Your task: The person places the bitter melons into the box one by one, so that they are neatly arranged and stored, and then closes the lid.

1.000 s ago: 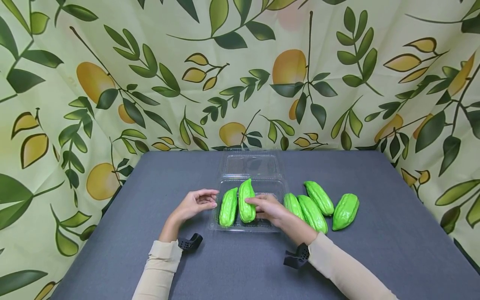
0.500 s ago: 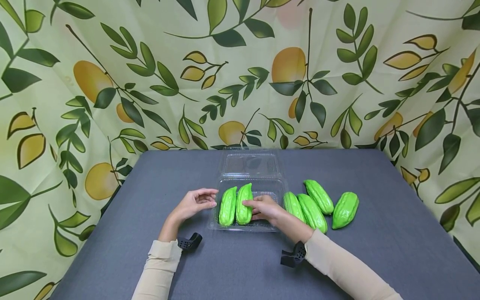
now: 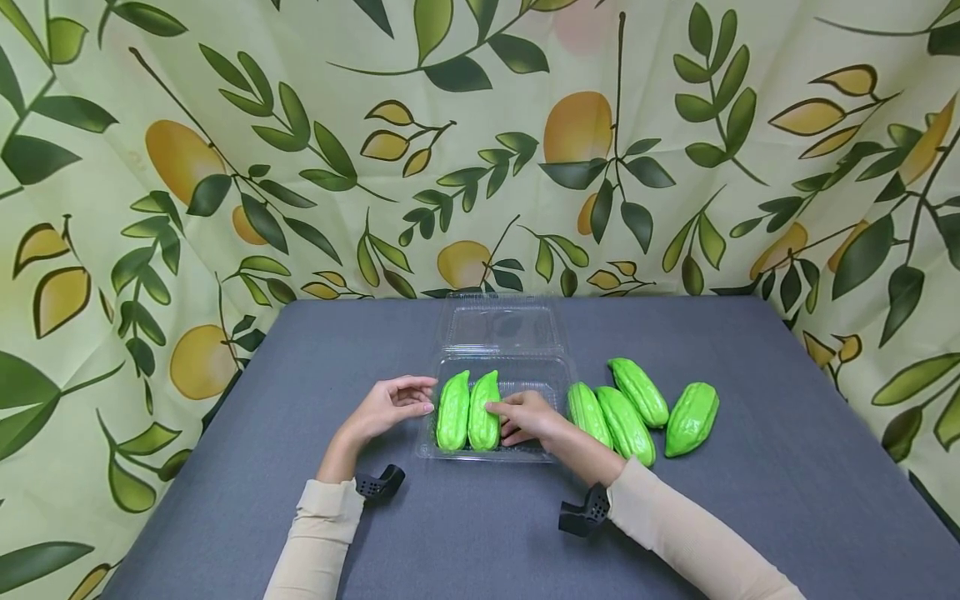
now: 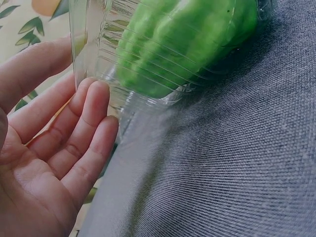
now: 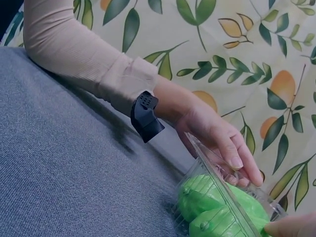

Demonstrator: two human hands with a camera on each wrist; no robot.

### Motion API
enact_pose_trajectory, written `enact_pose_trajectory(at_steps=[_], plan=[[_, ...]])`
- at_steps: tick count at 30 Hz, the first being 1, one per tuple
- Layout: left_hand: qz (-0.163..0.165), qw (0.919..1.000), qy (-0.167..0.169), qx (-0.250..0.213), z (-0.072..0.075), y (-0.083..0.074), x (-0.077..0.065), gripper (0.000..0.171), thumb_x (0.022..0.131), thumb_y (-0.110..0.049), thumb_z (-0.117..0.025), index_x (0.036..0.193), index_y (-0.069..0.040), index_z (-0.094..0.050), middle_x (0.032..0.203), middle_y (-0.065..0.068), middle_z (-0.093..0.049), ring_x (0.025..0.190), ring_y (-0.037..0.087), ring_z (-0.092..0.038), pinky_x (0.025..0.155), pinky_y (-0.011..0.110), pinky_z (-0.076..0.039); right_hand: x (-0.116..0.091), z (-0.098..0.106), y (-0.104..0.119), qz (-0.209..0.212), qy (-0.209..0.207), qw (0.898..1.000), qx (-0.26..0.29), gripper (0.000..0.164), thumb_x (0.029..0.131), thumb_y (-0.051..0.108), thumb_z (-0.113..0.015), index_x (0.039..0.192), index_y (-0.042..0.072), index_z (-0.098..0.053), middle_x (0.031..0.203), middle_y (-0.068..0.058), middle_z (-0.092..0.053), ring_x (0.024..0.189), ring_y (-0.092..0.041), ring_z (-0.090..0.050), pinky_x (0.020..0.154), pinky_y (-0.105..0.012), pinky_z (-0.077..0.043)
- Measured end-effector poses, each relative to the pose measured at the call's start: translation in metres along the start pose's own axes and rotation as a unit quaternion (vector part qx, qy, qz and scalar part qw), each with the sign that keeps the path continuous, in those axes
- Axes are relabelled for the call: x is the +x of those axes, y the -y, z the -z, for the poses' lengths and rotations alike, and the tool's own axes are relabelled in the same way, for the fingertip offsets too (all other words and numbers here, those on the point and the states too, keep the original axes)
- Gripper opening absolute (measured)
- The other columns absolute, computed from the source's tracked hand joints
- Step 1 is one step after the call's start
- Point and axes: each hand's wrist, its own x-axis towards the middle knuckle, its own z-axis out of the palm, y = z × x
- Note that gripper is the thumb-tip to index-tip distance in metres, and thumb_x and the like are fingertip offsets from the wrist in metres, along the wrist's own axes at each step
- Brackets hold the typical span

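- grey table (image 3: pixel 465 533) nearest; cream sleeves (image 3: pixel 315 537) reached in over it, one black wrist mount (image 3: pixel 380 483) per arm.
- right hand (image 3: pixel 531 417): fingers curled, holding the right gourd (image 3: pixel 480 429) of the two in the tray; one digit's tip sat on its upper face.
- left hand (image 3: pixel 386 407): fingers spread and loosely bent, nothing held; fingertips at the tray's left wall, couldn't confirm contact.
- left gourd (image 3: pixel 453 412) lay just beside the right one, both lengthwise in the left half of the clear plastic tray (image 3: pixel 536 372).
- four more gourds (image 3: pixel 627 425) lay on the table right of the tray, three bunched, one at the far right.
- clear lid (image 3: pixel 502 327) folded back behind the tray.
- farthest: leaf-and-fruit print cloth (image 3: pixel 300 250).
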Motion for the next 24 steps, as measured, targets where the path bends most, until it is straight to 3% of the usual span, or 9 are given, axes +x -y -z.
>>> enact_pose_trajectory(at_steps=[6,24], plan=[[-0.001,1.0000,0.000,0.000,0.000,0.000,0.000,0.045,0.087,-0.004,-0.068,0.127,0.012,-0.055,0.114,0.038,-0.057,0.088,-0.004,-0.061,0.079,0.012,-0.053,-0.001,0.000,0.001,0.015,0.008,1.000,0.021,0.050,0.093,0.014,-0.059,0.127,-0.019,-0.044,0.074,-0.006,-0.058,0.058,-0.009,-0.058,0.057,-0.023,-0.058],[0.000,1.0000,0.002,-0.002,0.000,-0.001,0.001,0.046,0.086,-0.005,-0.069,0.126,0.012,-0.055,0.114,0.037,-0.057,0.088,-0.004,-0.062,0.079,0.012,-0.053,-0.008,0.010,0.006,0.008,-0.011,1.000,0.015,0.046,0.092,0.013,-0.061,0.124,-0.017,-0.048,0.095,-0.016,-0.062,0.073,-0.015,-0.062,0.070,-0.029,-0.061]])
